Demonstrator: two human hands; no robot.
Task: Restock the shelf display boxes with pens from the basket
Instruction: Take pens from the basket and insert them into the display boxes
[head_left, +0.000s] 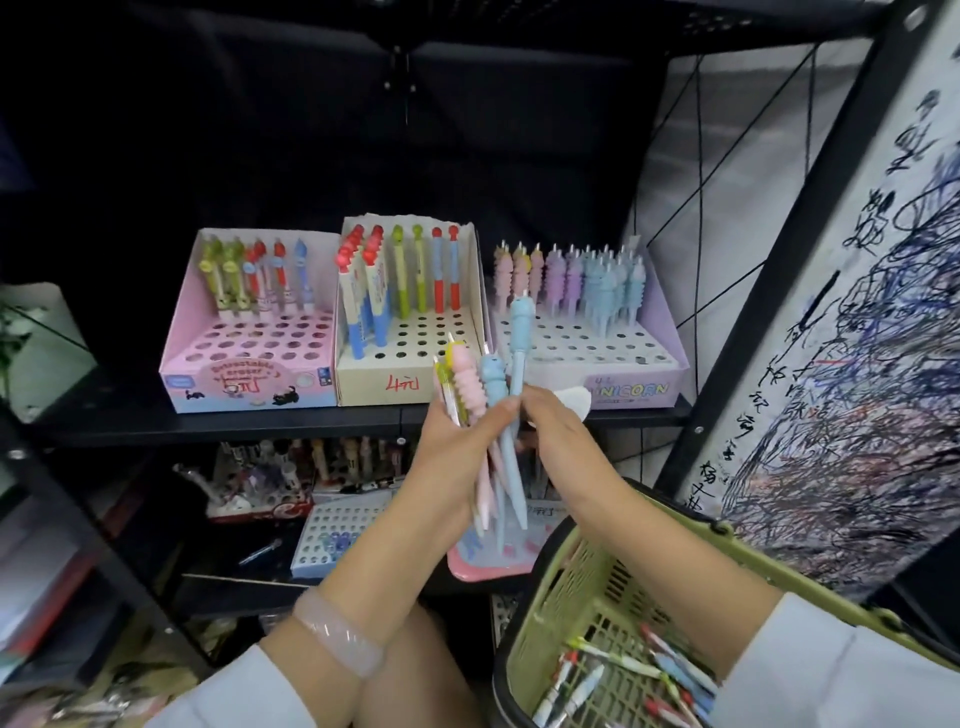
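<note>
At frame centre, the left hand (451, 457) gripped a pen bundle (475, 395), fingers curled round it. Beside it, the right hand (553, 431) pinched one blue pen (518, 358). Lower right, the basket (587, 587) held pens; boxes (587, 358) stood above on the shelf (311, 418).

Both forearms are bare up to pale, near-white sleeves: the left sleeve (244, 696) sits at the bottom edge, the right sleeve (841, 670) at the lower right corner, loose and plain, no print or buttons showing. On the left wrist there's a smooth, thick bangle (337, 636), milky pink and slightly translucent, sitting just above the cuff. The left hand (457, 447) and right hand (558, 426) are ungloved; no rings show.
</note>
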